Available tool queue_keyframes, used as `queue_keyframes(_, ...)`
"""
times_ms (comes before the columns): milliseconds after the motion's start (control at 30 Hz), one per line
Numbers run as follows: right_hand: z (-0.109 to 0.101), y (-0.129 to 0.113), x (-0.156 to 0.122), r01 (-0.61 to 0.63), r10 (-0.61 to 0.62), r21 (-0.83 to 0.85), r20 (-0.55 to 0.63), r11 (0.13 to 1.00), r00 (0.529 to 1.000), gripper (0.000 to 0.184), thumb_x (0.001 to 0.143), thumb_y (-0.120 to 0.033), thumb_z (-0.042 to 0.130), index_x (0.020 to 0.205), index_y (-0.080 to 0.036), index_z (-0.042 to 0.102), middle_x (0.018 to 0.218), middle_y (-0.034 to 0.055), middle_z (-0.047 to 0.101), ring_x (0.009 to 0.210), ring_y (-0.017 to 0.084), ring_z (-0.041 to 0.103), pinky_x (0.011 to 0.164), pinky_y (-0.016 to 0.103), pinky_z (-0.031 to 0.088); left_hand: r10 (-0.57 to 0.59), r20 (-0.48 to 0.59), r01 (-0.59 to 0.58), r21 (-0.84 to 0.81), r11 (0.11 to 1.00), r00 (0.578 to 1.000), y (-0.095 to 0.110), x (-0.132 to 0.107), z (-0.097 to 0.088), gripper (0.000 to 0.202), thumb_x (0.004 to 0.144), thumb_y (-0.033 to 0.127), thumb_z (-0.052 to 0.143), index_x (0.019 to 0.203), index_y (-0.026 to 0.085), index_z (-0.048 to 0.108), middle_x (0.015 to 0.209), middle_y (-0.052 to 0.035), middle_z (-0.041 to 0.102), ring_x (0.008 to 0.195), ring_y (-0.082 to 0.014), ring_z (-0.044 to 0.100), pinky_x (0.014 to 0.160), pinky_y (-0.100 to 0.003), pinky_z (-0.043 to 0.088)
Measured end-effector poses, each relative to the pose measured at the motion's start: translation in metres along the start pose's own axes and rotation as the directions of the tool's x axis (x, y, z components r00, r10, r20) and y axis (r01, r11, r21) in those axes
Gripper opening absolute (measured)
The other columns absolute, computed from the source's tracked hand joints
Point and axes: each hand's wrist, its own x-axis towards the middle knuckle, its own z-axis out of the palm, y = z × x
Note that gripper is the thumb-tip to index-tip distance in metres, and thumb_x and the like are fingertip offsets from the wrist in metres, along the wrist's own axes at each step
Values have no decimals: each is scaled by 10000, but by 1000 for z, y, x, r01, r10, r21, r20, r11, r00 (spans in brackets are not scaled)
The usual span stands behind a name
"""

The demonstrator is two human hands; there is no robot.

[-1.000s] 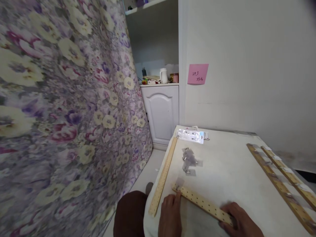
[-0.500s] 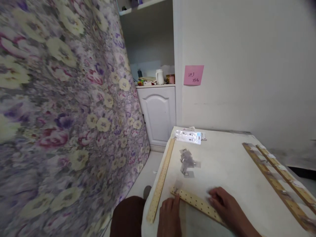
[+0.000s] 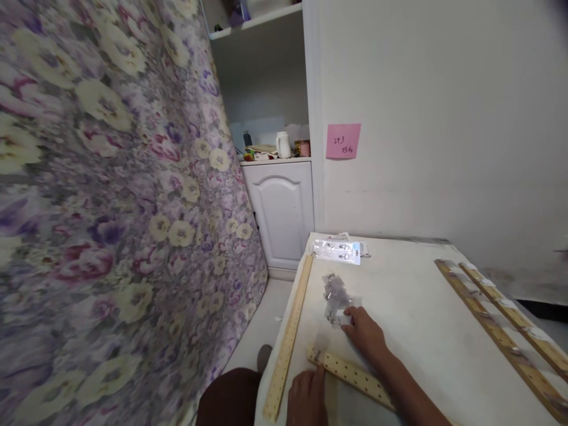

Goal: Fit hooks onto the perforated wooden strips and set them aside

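The holed strip (image 3: 356,378) is touched by the left hand (image 3: 306,397), clear packets (image 3: 337,293) by the right hand (image 3: 366,334); whether either pinches cannot be told

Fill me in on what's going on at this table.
A person is working at the table with both bare hands. The left hand rests against one end of a short perforated strip. The right hand reaches to the pile of small clear packets; whether it grips one is unclear. A longer perforated strip lies to the left, and a blister pack lies at the far edge.
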Motion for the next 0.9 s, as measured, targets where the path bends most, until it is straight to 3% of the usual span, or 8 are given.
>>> queue_keyframes(167,-2,4,-2,-9,12,114,-27,993,1000,167,705,-205,566,870,-231,571,921,11,586,831,184,587,715,271,405,-32,-105,34,14,999,994,8,-2,3,705,642,-34,390,1280,210,567,1095,-103,653,1035,-260,563,908,-366,433)
queue_keyframes(300,-4,5,-2,20,-20,255,-2,967,1000,47,714,-218,515,740,-229,554,698,-27,588,680,162,565,656,260,404,-35,-133,39,31,999,991,14,-2,0,700,642,-45,374,1262,207,580,1068,-100,649,1011,-256,561,900,-353,426)
queue_keyframes(533,-10,14,-2,-1,-22,518,38,855,999,213,688,-389,532,720,-190,602,564,-28,552,557,153,520,554,262,396,-31,-106,35,36,999,994,17,-3,-5,694,655,-48,357,1273,193,559,1092,-91,632,1026,-243,546,925,-361,415)
queue_keyframes(700,-15,13,-10,-94,-14,648,160,756,987,318,727,-499,502,777,-191,562,428,-70,472,369,105,412,422,237,325,-3,-181,4,3,1000,983,19,-6,-2,593,723,-18,346,1239,161,578,1087,-114,624,1032,-252,544,933,-403,430)
queue_keyframes(900,-14,-3,-24,-130,-163,720,322,682,933,306,728,-462,589,794,-164,613,467,-87,431,385,63,346,412,208,269,112,-288,-146,-101,984,951,20,-13,-1,480,778,14,357,1174,166,581,1025,-109,620,976,-239,556,861,-406,484)
